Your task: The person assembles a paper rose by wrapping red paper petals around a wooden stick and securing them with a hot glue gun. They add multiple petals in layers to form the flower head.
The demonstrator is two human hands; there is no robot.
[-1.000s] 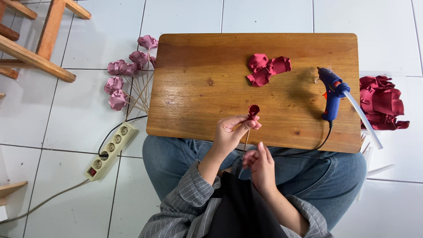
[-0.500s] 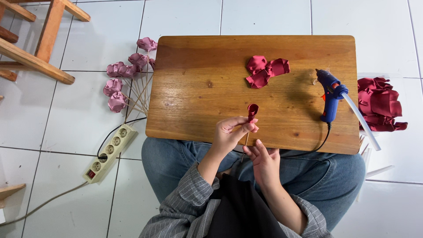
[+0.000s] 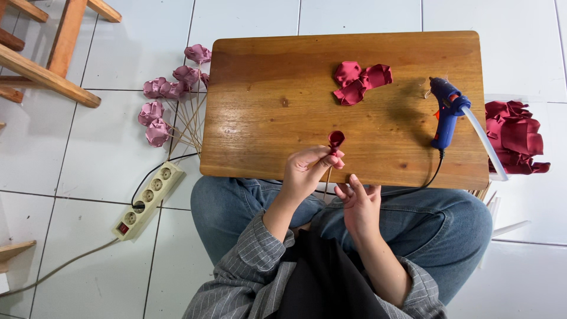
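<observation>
Two hands work at the near edge of a wooden board that lies across the person's lap, seen from the head camera looking straight down. The left hand is closed in a pinch around a small dark-red fabric bud, which stands just above the fingertips on a thin wooden stick. The stick runs down from the bud, over the board's edge, toward the right hand. That hand sits just below the board, fingers loosely curled near the stick's lower end; whether it actually grips the stick cannot be told.

Farther up the board, well apart from the hands, lie a few loose red fabric petals in a small cluster. To their right a blue glue gun rests on the board, with a pale glue stick jutting out past the board's right side. Beyond that edge, on the white tiled floor, sits a heap of red fabric pieces.

Left of the board, a bunch of finished pink fabric flowers on sticks lies on the tiles, and a white power strip lies near the person's knee.
</observation>
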